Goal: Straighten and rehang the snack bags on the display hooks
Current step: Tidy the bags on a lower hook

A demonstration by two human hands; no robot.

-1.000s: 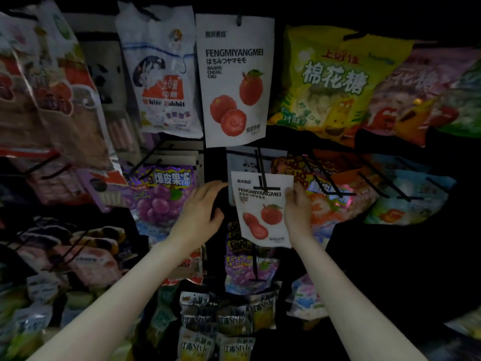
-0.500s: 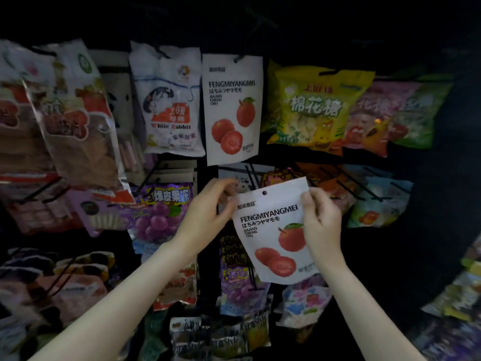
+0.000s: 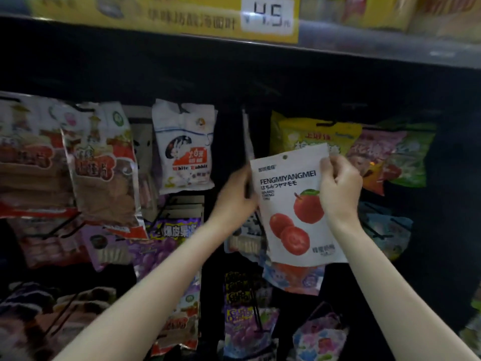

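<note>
Two hands hold a white plum bag (image 3: 291, 204) off its hook: right hand (image 3: 339, 187) pinches the top corner, blurred left hand (image 3: 238, 195) seemingly grips another hanging bag's (image 3: 248, 142) edge. Missing the small punched hole could tear or drop it.

Dim shop aisle: a dark display rack (image 3: 234, 82) under a shelf edge carrying a yellow price strip (image 3: 166, 19).

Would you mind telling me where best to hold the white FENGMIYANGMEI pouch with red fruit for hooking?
Pinch the white FENGMIYANGMEI pouch by its flat top corners, coming from both sides, as the right hand does now. That probably keeps the punched hang hole at top centre uncovered.
</note>
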